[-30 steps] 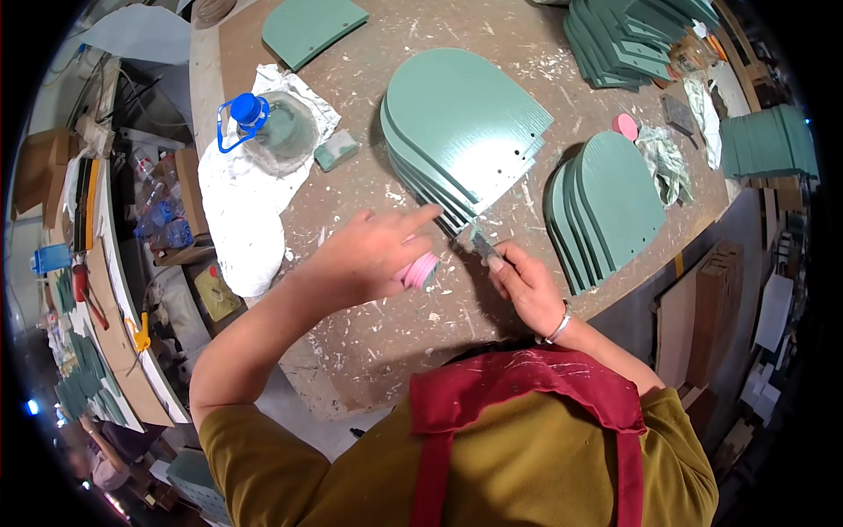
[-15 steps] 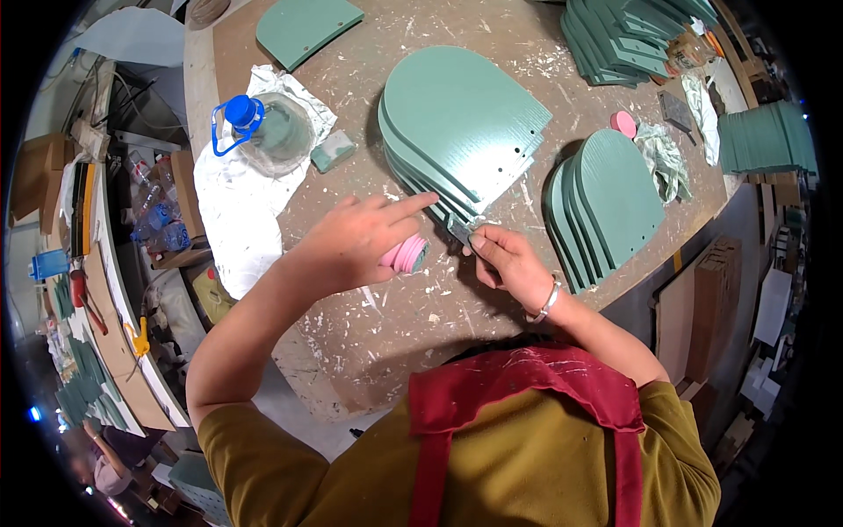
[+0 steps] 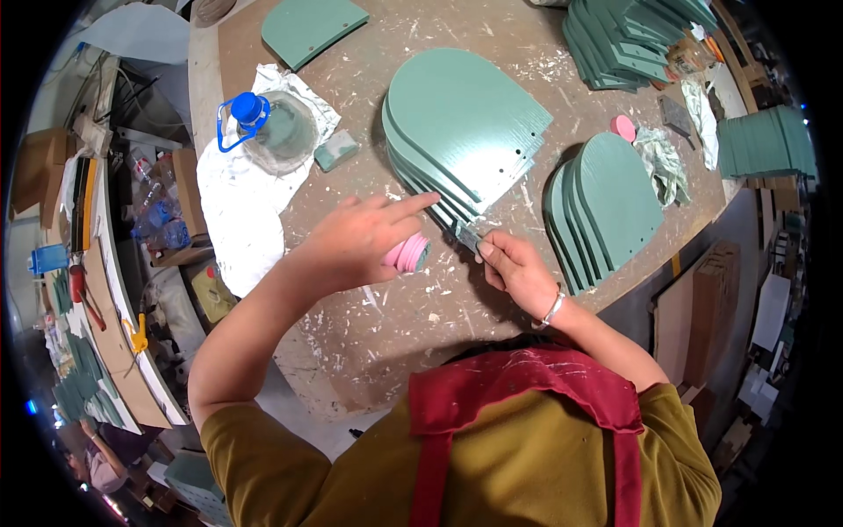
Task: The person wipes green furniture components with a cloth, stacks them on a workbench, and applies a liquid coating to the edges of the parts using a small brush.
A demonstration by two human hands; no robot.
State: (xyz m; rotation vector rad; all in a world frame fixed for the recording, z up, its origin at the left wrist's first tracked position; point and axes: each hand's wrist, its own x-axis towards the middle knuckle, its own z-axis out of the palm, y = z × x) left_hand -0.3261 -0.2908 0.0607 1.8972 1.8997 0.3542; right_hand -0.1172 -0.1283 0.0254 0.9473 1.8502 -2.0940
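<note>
A fanned stack of green round-ended boards (image 3: 465, 114) lies on the worktable in front of me. My left hand (image 3: 360, 239) closes round a pink ribbed cylinder (image 3: 409, 253) with green on its end. Its index finger stretches out to the lower left edge of the boards. In my right hand (image 3: 520, 270) is a small flat metal scraper (image 3: 469, 235), pinched between thumb and fingers. The scraper's tip is by the board edges, close to the left fingertip; whether it touches them I cannot tell.
Smaller green boards (image 3: 615, 198) stand fanned at right. A large clear bottle (image 3: 285, 132) with a blue cap sits on a white cloth (image 3: 237, 211) at left, beside a green-stained block (image 3: 336, 150). More green boards (image 3: 615, 44), a pink disc (image 3: 623, 127) and a stained rag (image 3: 660, 162) lie farther right.
My right hand has drawn slightly back to the right and toward me with the scraper. More of the scraper shows now. The left hand has stayed nearly still.
</note>
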